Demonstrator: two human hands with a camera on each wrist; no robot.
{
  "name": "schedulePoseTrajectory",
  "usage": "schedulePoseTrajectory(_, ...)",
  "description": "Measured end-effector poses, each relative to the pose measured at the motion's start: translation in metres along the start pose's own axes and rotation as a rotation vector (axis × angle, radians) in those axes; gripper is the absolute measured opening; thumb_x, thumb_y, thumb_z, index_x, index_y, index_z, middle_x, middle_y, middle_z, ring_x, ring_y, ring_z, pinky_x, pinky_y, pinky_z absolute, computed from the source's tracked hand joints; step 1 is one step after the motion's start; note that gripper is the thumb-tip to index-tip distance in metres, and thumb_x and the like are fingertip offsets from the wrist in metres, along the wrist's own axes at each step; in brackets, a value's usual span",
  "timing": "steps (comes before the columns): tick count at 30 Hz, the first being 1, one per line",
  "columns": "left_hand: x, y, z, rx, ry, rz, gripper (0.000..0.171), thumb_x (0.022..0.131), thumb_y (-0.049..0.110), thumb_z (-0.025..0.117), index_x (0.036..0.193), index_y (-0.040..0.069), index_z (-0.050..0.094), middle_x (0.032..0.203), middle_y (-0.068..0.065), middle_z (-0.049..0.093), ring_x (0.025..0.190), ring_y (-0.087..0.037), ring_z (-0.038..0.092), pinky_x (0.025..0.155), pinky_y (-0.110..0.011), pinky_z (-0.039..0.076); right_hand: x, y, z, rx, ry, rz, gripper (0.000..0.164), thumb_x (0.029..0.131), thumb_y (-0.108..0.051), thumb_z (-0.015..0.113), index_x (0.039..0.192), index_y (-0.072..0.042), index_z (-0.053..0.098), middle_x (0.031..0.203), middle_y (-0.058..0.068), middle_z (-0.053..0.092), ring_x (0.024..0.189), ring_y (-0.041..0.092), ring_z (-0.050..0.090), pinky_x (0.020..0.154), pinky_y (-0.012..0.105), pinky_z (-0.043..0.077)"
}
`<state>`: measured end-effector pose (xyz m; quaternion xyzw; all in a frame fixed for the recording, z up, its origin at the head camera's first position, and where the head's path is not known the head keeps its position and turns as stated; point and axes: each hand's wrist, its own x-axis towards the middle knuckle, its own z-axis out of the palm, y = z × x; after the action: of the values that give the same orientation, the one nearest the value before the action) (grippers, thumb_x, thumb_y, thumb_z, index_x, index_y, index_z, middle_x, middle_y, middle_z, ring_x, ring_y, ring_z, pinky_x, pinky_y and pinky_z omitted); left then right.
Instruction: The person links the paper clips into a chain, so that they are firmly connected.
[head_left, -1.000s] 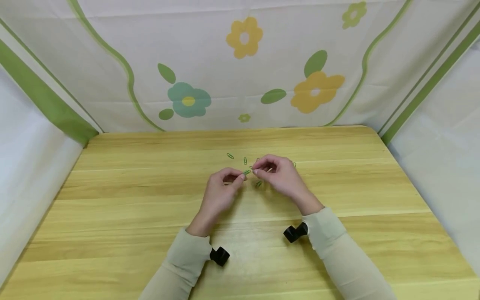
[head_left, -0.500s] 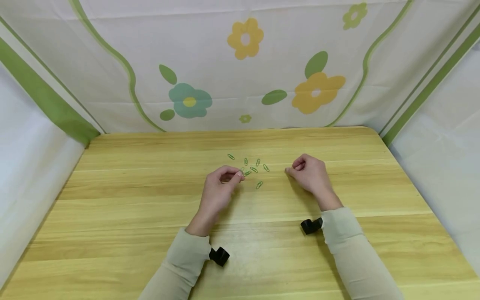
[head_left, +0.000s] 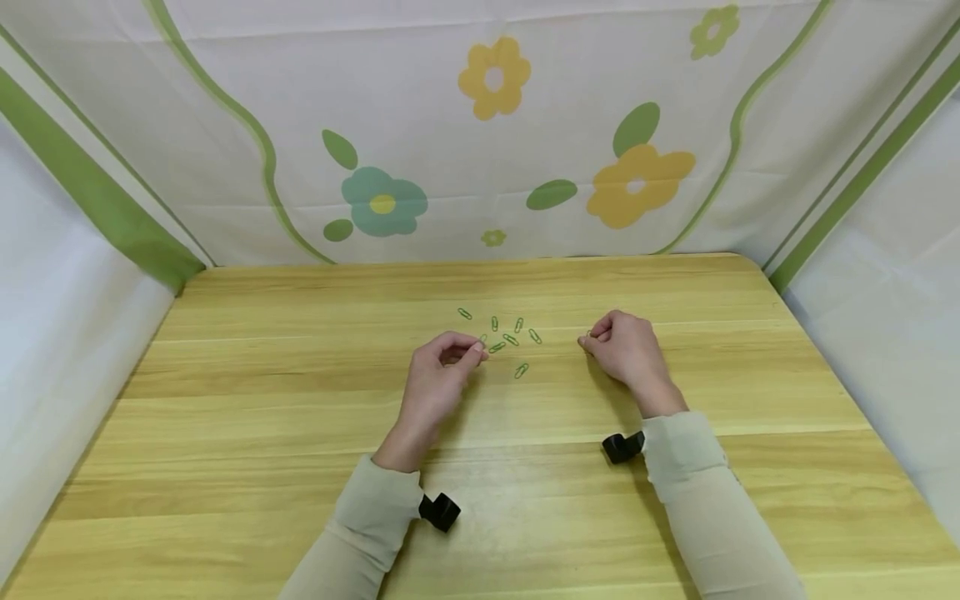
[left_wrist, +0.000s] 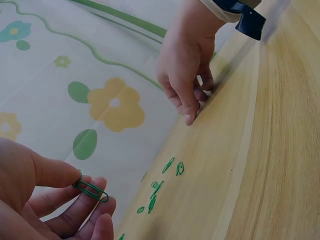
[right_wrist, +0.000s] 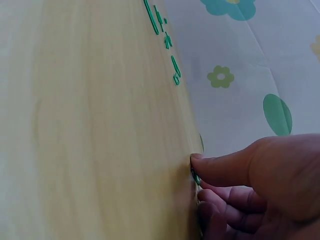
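Green paperclip in left grip

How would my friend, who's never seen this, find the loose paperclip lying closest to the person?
Look at the wooden table, then beside the left hand for the loose green paperclips. Yours is the front paperclip, slanting between that hand and the right hand. It sits lowest of the loose ones in the head view, apart from the rest.

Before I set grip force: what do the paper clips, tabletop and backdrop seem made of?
Paper clips: probably coated metal wire, smooth; thin bent loops, uniform green.
Tabletop: wood or wood-look laminate, slight sheen; grain and a soft reflection show.
Backdrop: likely fabric, matte; creases, printed flowers.
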<state>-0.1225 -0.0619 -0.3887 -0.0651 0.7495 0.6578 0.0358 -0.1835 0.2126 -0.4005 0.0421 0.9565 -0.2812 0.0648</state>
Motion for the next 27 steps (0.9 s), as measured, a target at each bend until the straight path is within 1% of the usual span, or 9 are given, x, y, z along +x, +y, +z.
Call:
schedulePoseTrajectory(8, 0.0003, -0.0020, 0.0005, -0.020, -0.010, -0.014, 0.017, 0.105, 0.012, 0.069, 0.118, 0.001, 0.075, 0.109, -0.011, 0.079, 0.105, -0.028, 0.068, 0.087, -0.033, 0.055, -0.0010, 0.0001, 0.0008, 0.014, 0.014, 0.020, 0.024, 0.103, -0.028, 0.073, 0.107, -0.004, 0.070, 0.103, 0.013, 0.075, 0.092, 0.029, 0.069, 0.086, 0.043, 0.056)
schedulePoseTrajectory(13, 0.0001, -0.0022, 0.0001, -0.017, -0.007, -0.021, 0.017, 0.106, 0.013, 0.069, 0.117, 0.002, 0.077, 0.109, -0.011, 0.079, 0.106, -0.030, 0.069, 0.085, -0.033, 0.055, -0.0005, -0.0028, 0.0010, 0.000, 0.007, 0.021, 0.021, 0.104, -0.025, 0.071, 0.105, -0.005, 0.074, 0.100, 0.012, 0.075, 0.086, 0.025, 0.066, 0.078, 0.037, 0.054)
schedulePoseTrajectory(16, -0.0001, -0.0023, 0.0000, -0.005, -0.009, -0.025, 0.018, 0.106, 0.015, 0.070, 0.117, 0.004, 0.078, 0.110, -0.011, 0.079, 0.107, -0.032, 0.069, 0.083, -0.033, 0.053, -0.0008, -0.0029, 0.0016, -0.004, 0.016, 0.018, 0.021, 0.104, -0.026, 0.071, 0.104, -0.005, 0.075, 0.100, 0.012, 0.075, 0.084, 0.025, 0.066, 0.075, 0.037, 0.054)
schedulePoseTrajectory(18, -0.0002, -0.0023, -0.0001, 0.000, -0.014, -0.025, 0.018, 0.106, 0.015, 0.070, 0.118, 0.004, 0.079, 0.110, -0.012, 0.080, 0.109, -0.033, 0.070, 0.084, -0.033, 0.052, -0.0015, -0.0019, 0.0020, 0.001, 0.033, 0.025, 0.024, 0.103, -0.027, 0.072, 0.106, -0.004, 0.073, 0.101, 0.013, 0.076, 0.086, 0.027, 0.068, 0.077, 0.039, 0.056)
schedulePoseTrajectory(23, -0.0006, -0.0024, -0.0003, -0.005, -0.023, -0.026, 0.019, 0.105, 0.015, 0.071, 0.118, 0.004, 0.079, 0.112, -0.014, 0.080, 0.109, -0.033, 0.071, 0.083, -0.032, 0.052, -0.0024, 0.0014, 0.0017, 0.016, 0.051, 0.037, 0.033, 0.101, -0.031, 0.076, 0.113, -0.001, 0.069, 0.107, 0.017, 0.077, 0.097, 0.033, 0.071, 0.089, 0.048, 0.058)
schedulePoseTrajectory(25, -0.0009, -0.0027, -0.0003, -0.011, -0.025, -0.033, 0.018, 0.105, 0.015, 0.071, 0.117, 0.005, 0.079, 0.112, -0.014, 0.080, 0.108, -0.033, 0.071, 0.079, -0.030, 0.052, -0.0021, 0.0015, 0.0012, 0.012, 0.041, 0.034, 0.032, 0.101, -0.030, 0.075, 0.112, -0.001, 0.071, 0.106, 0.017, 0.077, 0.097, 0.033, 0.071, 0.089, 0.048, 0.058)
schedulePoseTrajectory(27, -0.0012, -0.0030, -0.0004, -0.019, -0.028, -0.040, 0.017, 0.105, 0.015, 0.071, 0.117, 0.005, 0.080, 0.112, -0.014, 0.080, 0.107, -0.033, 0.072, 0.076, -0.028, 0.052, -0.0015, 0.0008, 0.0009, 0.006, 0.030, 0.032, 0.029, 0.101, -0.029, 0.075, 0.109, -0.001, 0.073, 0.104, 0.015, 0.077, 0.093, 0.031, 0.070, 0.086, 0.046, 0.058)
